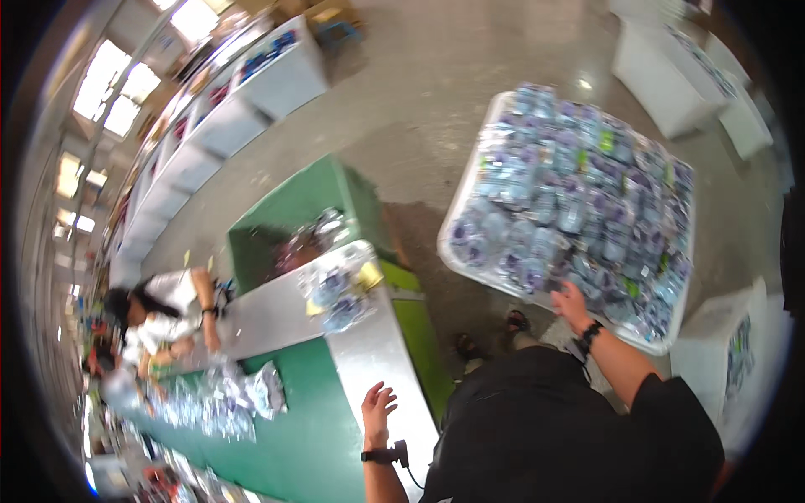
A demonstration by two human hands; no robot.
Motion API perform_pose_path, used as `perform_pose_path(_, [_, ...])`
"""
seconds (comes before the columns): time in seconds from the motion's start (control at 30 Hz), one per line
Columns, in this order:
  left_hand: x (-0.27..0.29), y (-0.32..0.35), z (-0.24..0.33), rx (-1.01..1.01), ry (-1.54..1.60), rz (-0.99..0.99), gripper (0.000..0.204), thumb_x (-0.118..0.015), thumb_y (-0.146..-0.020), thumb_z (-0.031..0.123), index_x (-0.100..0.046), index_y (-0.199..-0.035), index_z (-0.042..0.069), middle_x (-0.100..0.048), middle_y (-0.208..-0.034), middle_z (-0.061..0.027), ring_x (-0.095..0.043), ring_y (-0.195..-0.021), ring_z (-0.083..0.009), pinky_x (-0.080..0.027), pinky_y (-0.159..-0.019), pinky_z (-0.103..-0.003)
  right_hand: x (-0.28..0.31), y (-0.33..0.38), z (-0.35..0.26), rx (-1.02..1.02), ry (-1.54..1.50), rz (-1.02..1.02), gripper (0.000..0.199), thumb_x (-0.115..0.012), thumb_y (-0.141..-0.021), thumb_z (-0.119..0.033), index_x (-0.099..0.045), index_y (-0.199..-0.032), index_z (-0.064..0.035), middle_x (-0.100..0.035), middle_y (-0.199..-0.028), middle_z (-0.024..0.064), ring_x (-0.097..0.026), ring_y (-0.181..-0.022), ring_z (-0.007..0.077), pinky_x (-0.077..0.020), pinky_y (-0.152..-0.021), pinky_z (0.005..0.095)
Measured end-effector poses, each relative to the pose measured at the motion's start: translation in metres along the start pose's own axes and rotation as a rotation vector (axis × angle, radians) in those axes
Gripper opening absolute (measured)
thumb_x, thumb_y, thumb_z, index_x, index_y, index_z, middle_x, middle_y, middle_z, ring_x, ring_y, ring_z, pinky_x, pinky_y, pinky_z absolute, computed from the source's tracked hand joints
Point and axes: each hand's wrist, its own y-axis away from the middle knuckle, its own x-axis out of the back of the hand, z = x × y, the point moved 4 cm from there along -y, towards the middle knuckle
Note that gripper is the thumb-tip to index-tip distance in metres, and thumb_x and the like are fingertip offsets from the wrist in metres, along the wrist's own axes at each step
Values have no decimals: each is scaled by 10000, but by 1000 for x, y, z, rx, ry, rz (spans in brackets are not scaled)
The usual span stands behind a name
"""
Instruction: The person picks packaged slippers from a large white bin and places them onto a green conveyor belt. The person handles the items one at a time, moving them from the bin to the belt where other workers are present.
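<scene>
My left hand (379, 412) hovers over the bare metal edge (390, 377) of the conveyor. Its fingers are loosely curled and apart, with nothing in them. On the right, my right hand (572, 308) is at the near side of a big white tub (457, 205), fingers apart, beside the clear bags. The tub is heaped with several clear plastic bags (570, 210) of pale blue and purple items; their exact kind is too small to tell. A few similar bags (344, 298) lie on the metal corner of the conveyor, by a yellow piece (370, 274).
More clear bags (214, 398) lie on the green conveyor belt (310, 419), where a person (168, 314) in white works at the left. A green bin (356, 201) with plastic-wrapped things stands beyond the conveyor's end. White tubs (671, 80) stand right; others (222, 126) line the far left.
</scene>
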Motion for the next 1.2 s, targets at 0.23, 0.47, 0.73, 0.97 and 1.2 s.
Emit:
perform_pose_path(0.23, [107, -23, -10, -88, -284, 65, 513, -736, -956, 296, -619, -1390, 50, -736, -1150, -139, -699, -975, -192, -581, -780, -329, 22, 4, 37, -76, 136, -48, 558, -659, -949, -205, -484, -1446, -22, -669, -994, 99, -682, -697, 169, -506, -508, 289])
perform_pose_path(0.47, [338, -47, -48, 321, -478, 507, 460, -711, -899, 295, -689, -1276, 34, -754, -1062, -140, -728, -821, -252, -585, -633, -378, 25, 22, 62, -183, 229, -65, 557, -645, -962, -182, -427, -1459, -56, -629, -885, 59, -666, -639, 163, -518, -476, 299])
perform_pose_path(0.73, [499, -70, -96, 166, -733, 743, 542, -702, -796, 342, -724, -1181, -40, -722, -1148, -279, -704, -1091, -422, -550, -951, -475, 29, 53, 76, -232, 236, -81, 535, -646, -957, -175, -421, -1431, -74, -623, -911, 89, -665, -637, 199, -524, -496, 331])
perform_pose_path(0.97, [408, -169, -35, -86, -593, 1033, 701, -711, -785, 397, -620, -1364, 13, -640, -1348, -244, -599, -1255, -415, -475, -1081, -500, 25, 49, 62, -221, 333, -173, 536, -658, -947, -161, -426, -1428, -115, -624, -893, 86, -674, -629, 223, -537, -495, 367])
perform_pose_path(1.2, [352, -183, -39, 65, -656, 887, 903, -736, -802, 407, -388, -1568, 79, -342, -1642, -202, -250, -1549, -387, -210, -1211, -649, -48, 84, -17, -78, 558, -299, 436, -661, -1015, -272, -550, -1384, -68, -677, -1072, 104, -683, -878, 216, -584, -720, 357])
